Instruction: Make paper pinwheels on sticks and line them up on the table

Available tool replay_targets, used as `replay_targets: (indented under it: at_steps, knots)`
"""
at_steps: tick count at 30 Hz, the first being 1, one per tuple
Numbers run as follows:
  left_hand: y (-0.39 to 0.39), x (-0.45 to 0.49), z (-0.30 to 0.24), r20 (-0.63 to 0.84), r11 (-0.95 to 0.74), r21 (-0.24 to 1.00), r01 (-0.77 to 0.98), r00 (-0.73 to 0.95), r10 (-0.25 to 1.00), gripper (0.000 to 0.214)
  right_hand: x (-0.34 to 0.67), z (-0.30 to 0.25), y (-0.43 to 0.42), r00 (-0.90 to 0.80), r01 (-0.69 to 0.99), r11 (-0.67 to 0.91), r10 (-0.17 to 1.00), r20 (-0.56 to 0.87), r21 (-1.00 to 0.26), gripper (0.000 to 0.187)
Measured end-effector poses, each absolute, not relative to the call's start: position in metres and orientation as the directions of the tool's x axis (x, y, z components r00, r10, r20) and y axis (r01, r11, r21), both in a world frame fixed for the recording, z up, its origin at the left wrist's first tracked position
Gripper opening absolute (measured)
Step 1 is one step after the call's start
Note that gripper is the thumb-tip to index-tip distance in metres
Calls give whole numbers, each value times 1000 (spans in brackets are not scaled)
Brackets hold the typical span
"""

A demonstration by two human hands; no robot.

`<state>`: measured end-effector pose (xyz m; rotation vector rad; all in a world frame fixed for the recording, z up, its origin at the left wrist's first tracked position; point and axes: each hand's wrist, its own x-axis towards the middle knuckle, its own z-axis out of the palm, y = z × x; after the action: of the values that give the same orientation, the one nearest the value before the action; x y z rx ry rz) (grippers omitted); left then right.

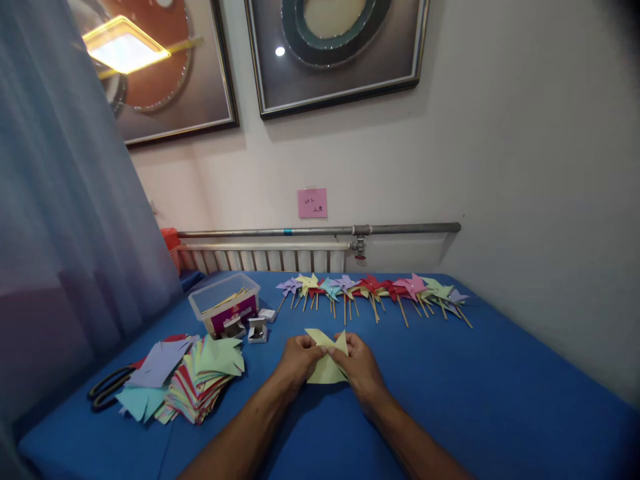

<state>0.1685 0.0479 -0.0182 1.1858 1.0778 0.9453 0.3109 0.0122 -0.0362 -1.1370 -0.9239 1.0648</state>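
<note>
Both of my hands meet over a yellow-green cut paper square [324, 368] lying on the blue table [500, 400]. My left hand [299, 360] pinches the paper's left side near its middle. My right hand [361, 369] pinches a folded corner on the right, with its fingers curled over the sheet. Two pointed flaps of the paper stick up behind my fingers. A row of finished paper pinwheels [375, 290] on wooden sticks lies beyond my hands along the table's far side.
A stack of coloured cut paper sheets [200, 380] lies at the left, with black scissors [107, 389] beside it. A clear plastic box [225, 303] holds wooden sticks, and small white boxes [257, 329] stand in front of it. A radiator and pipe [320, 231] run along the wall.
</note>
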Motion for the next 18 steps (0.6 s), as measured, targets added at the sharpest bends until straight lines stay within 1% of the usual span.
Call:
replay_targets:
  at_steps: [5, 14, 18]
  knots:
    - [48, 166, -19, -112, 138, 988, -71, 283, 953, 39, 312, -36, 13, 264, -180, 86, 964, 36, -980, 48]
    - [47, 164, -12, -120, 122, 992, 10, 280, 953, 40, 315, -40, 13, 256, -180, 85, 966, 37, -980, 42]
    - [48, 164, -12, -110, 110, 994, 14, 282, 953, 41, 315, -40, 14, 268, -155, 86, 963, 42, -984, 39]
